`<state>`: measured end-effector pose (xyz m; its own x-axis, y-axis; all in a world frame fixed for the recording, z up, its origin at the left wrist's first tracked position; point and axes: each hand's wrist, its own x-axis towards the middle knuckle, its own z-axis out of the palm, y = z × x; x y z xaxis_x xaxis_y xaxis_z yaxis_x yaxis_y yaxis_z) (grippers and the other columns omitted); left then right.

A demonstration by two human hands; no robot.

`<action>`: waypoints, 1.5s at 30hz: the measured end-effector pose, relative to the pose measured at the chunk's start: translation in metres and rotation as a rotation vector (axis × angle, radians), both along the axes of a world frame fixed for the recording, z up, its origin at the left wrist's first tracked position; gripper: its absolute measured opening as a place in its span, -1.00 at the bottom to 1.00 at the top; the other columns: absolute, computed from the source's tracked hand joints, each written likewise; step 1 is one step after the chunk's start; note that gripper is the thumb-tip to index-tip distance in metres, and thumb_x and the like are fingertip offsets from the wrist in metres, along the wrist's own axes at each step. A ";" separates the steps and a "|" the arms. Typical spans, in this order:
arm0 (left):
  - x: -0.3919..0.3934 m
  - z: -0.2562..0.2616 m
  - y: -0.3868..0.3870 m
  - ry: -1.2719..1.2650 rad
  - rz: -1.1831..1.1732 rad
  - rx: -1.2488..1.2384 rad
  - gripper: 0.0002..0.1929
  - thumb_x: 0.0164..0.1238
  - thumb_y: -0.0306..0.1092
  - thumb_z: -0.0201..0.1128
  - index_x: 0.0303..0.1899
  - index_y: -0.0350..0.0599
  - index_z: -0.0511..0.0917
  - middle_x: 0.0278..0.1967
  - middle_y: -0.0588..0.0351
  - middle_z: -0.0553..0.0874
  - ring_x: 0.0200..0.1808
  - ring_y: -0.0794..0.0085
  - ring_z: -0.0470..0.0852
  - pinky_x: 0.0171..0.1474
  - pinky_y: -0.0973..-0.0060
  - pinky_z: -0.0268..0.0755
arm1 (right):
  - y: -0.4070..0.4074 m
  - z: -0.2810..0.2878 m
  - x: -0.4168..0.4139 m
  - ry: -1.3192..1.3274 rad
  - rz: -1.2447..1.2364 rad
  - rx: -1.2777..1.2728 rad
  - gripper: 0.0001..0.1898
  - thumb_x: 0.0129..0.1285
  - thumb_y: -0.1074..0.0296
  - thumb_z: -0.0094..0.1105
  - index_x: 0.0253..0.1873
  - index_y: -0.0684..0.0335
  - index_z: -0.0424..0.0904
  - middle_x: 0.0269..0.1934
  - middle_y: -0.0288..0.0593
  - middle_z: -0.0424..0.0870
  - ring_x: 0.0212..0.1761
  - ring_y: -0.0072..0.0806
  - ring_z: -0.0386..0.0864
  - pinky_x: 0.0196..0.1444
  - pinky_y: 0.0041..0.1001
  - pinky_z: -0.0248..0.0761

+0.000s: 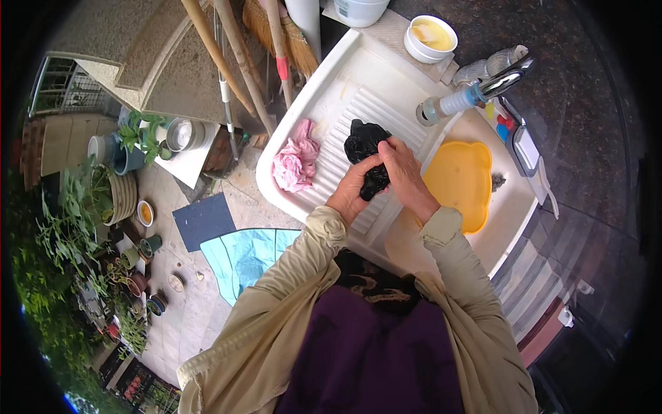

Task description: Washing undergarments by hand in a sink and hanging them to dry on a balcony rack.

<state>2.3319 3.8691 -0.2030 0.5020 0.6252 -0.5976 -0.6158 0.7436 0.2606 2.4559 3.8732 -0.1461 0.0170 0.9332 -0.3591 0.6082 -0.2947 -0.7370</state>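
A bunched, wet-looking black cloth (361, 141) is squeezed between my two hands above the ribbed washboard (339, 135) of a white laundry sink. My left hand (356, 190) grips its lower end from the left. Against its right side, my right hand (403, 168) presses with the fingers curled over the cloth. Part of the cloth is hidden behind my fingers. A crumpled pink cloth (297, 158) lies on the washboard side, left of my hands. To the right, a yellow basin (459, 178) with a wavy rim sits in the sink bowl, partly hidden by my right wrist.
A chrome faucet (504, 80) with a clear filter tip reaches over the sink. A white tub of yellow paste (432, 36) stands behind it. Wooden broom handles (222, 57) lean at the back left. A soap holder (523, 145) and brush lie along the right edge.
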 end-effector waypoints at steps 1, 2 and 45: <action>-0.001 0.000 0.001 -0.049 -0.020 -0.044 -0.64 0.26 -0.15 0.36 -0.04 -0.12 0.52 -0.26 0.11 0.66 -0.37 0.42 0.64 -0.42 0.45 0.50 | 0.004 0.004 0.011 0.076 0.021 -0.008 -0.28 0.46 -0.25 -0.27 0.28 0.39 0.37 0.14 0.11 0.46 0.27 -0.13 0.32 0.33 -0.11 0.10; -0.004 0.001 0.000 -0.097 -0.038 -0.088 -0.69 0.25 -0.17 0.35 -0.13 -0.15 0.53 -0.31 0.10 0.63 -0.43 0.41 0.60 -0.49 0.47 0.41 | 0.010 0.001 0.024 0.225 -0.014 0.041 -0.35 0.47 -0.21 -0.19 0.29 0.33 0.36 0.07 0.00 0.51 0.21 -0.23 0.36 0.29 -0.21 0.17; -0.003 0.045 0.000 -0.258 -0.220 -0.129 -0.51 0.38 0.01 0.21 0.13 -0.19 0.47 0.04 -0.01 0.61 -0.01 0.24 0.61 0.06 0.29 0.53 | -0.027 0.046 0.001 -0.015 0.777 0.998 -0.81 -0.02 0.50 0.26 -0.25 0.19 0.52 -0.25 -0.23 0.48 -0.10 -0.26 0.55 -0.10 -0.33 0.54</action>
<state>2.3286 3.8695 -0.1585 0.7610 0.4129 -0.5004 -0.4703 0.8824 0.0129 2.4569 3.8460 -0.0999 -0.6575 0.5634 0.5002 0.3815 0.8215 -0.4239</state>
